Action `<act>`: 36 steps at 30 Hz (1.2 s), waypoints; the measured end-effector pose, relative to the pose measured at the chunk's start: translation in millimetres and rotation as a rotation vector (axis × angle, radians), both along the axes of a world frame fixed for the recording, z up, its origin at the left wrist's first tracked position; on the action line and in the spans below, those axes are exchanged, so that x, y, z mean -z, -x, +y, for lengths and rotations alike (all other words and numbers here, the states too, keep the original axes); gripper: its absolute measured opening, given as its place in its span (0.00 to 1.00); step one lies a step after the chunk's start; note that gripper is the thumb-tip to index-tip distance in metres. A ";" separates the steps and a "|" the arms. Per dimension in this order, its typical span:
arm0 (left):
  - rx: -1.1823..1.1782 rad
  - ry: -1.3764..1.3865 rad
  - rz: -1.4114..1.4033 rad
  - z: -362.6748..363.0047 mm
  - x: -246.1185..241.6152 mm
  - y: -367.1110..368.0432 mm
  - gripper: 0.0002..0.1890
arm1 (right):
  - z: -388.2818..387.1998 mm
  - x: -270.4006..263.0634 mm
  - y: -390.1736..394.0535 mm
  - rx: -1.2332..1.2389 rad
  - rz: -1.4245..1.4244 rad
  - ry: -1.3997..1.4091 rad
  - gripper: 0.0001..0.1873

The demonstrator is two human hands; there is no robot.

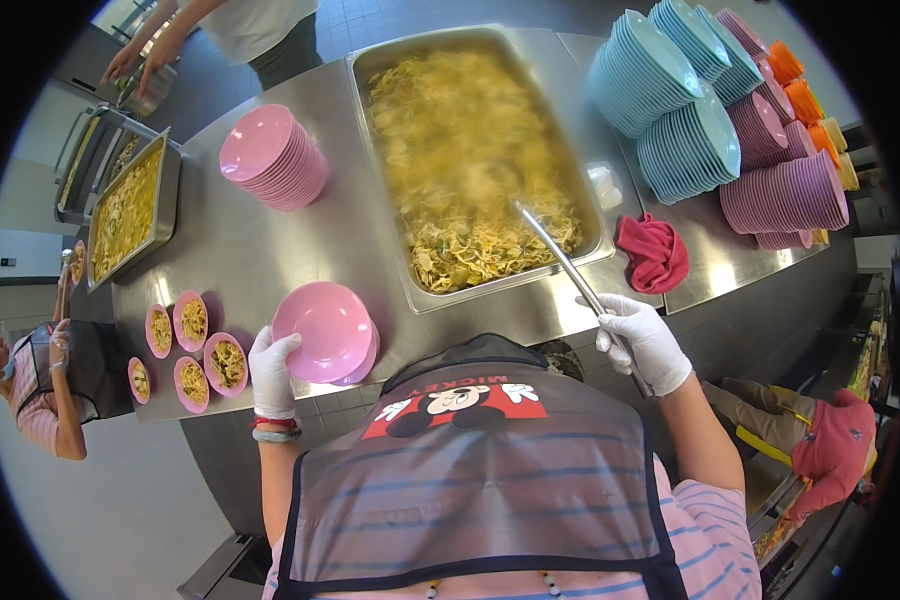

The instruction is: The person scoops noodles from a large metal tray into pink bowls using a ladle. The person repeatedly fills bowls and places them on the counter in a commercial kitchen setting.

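My left hand (274,367), in a white glove, grips the rim of a pink bowl (324,330); more pink rim shows beneath it at the counter's near edge. In my right hand (641,341), also gloved, is the metal handle of a ladle (562,259). Its head is down among the noodles and vegetables (487,180), blurred by steam, in a deep steel pan (506,283). Several pink bowls with noodles, one of them (228,364) nearest my left hand, sit to the left. Beyond them stands a stack of pink bowls (274,157).
A red cloth (652,253) and a clear plastic bag (604,186) lie right of the pan. Blue bowl stacks (688,142) and purple bowl stacks (784,191) stand farther right. Another food pan (131,214) is at left. People work at left (52,375), far side (259,30) and right (832,435).
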State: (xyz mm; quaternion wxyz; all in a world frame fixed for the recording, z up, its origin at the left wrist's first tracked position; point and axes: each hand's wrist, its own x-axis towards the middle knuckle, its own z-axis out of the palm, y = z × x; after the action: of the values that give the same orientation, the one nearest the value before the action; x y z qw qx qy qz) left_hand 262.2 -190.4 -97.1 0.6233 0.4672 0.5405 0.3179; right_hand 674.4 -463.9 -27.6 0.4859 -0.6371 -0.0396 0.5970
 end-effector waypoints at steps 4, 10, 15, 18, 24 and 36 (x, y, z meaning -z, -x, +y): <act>0.054 -0.033 -0.177 -0.2 -7.1 -37.8 0.13 | -0.1 -2.2 -7.9 0.015 0.045 -0.033 0.20; 0.181 -0.062 -0.203 8.4 -1.6 -64.0 0.21 | 4.3 -22.7 -28.4 -0.026 0.067 -0.078 0.22; 0.052 0.105 -0.432 7.3 6.2 -63.2 0.20 | 23.8 9.7 -21.3 -0.458 -1.154 -0.149 0.20; 0.059 0.074 -0.420 5.7 8.7 -53.8 0.22 | 22.7 10.4 -20.6 -0.585 -0.964 -0.020 0.21; -0.018 0.128 -0.481 5.7 8.9 -33.4 0.25 | 3.8 -37.0 -32.7 -0.223 0.093 0.080 0.22; 0.168 0.141 -0.419 15.2 3.7 -89.5 0.26 | 17.2 -94.6 9.4 -0.125 -0.210 0.056 0.20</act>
State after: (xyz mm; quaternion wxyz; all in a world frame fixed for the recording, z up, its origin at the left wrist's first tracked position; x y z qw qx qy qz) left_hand 351.7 -175.3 -100.8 0.7772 0.3896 0.3797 0.3163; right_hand 665.0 -446.7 67.0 0.4230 -0.7057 -0.1134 0.5569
